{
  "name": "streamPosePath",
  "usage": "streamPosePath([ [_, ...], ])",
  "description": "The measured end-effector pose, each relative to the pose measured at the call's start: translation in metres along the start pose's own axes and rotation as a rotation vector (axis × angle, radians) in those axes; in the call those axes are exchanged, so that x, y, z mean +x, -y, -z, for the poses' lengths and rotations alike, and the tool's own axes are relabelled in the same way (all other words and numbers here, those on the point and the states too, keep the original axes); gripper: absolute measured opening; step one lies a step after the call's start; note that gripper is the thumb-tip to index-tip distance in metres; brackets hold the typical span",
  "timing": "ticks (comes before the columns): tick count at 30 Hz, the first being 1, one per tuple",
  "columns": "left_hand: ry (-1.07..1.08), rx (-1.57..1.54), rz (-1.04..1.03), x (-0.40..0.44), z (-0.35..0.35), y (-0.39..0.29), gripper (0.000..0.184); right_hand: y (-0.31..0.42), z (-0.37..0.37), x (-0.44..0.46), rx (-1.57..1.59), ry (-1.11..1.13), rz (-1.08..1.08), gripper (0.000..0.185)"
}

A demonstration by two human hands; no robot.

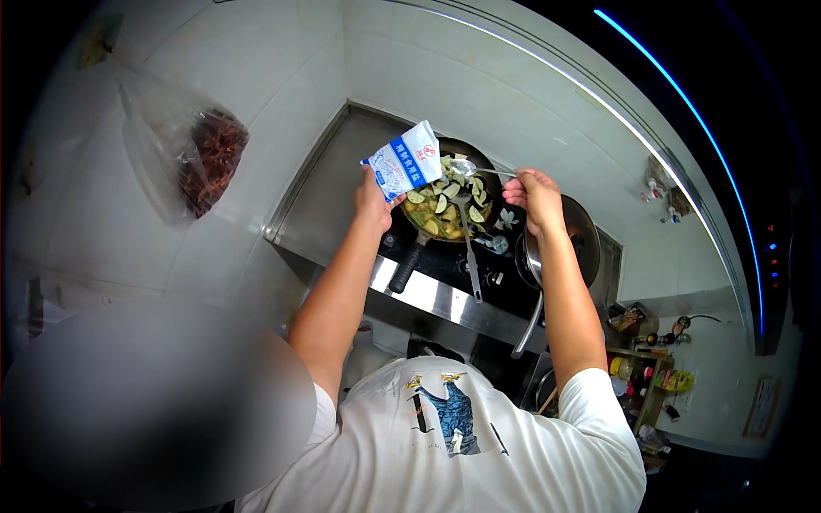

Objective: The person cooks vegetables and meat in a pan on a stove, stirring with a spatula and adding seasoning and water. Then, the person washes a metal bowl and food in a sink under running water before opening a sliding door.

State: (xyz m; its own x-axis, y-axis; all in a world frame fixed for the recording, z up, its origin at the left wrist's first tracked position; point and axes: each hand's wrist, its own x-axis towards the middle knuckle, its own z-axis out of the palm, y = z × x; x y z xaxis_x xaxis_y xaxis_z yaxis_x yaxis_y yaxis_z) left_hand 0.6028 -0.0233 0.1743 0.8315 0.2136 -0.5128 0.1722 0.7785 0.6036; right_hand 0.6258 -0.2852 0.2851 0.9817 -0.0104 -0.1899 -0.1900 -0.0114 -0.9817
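My left hand (375, 202) is closed around a blue and white salt packet (405, 161), tilted beside the frying pan. Between the fingers of my right hand (537, 198) is the handle of a metal spoon (464, 168), its bowl over the pan close to the packet's top. Whether salt lies in the spoon is too small to tell. Below, the dark frying pan (410, 262) holds sliced green vegetables (442, 203) and yellowish pieces. A spatula (473, 265) rests in the pan, its handle pointing toward me over the stove's front edge.
A second pan (581, 239) with a long metal handle stands on the stove's right side. Bottles and jars (631, 369) crowd a rack at the right. A plastic bag of dried red food (214, 154) hangs on the left wall. The range hood (684, 94) arches overhead.
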Motion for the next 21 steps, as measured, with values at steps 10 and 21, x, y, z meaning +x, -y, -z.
streamPosePath([
  [10, 0.039, 0.055, 0.045, -0.009, -0.003, 0.002, 0.042, 0.0, -0.017, -0.016, -0.073, 0.037, 0.009, 0.015],
  [21, 0.35, -0.06, 0.213, -0.042, -0.037, 0.048, 0.043, -0.021, -0.029, -0.071, -0.351, -0.06, 0.137, 0.063],
])
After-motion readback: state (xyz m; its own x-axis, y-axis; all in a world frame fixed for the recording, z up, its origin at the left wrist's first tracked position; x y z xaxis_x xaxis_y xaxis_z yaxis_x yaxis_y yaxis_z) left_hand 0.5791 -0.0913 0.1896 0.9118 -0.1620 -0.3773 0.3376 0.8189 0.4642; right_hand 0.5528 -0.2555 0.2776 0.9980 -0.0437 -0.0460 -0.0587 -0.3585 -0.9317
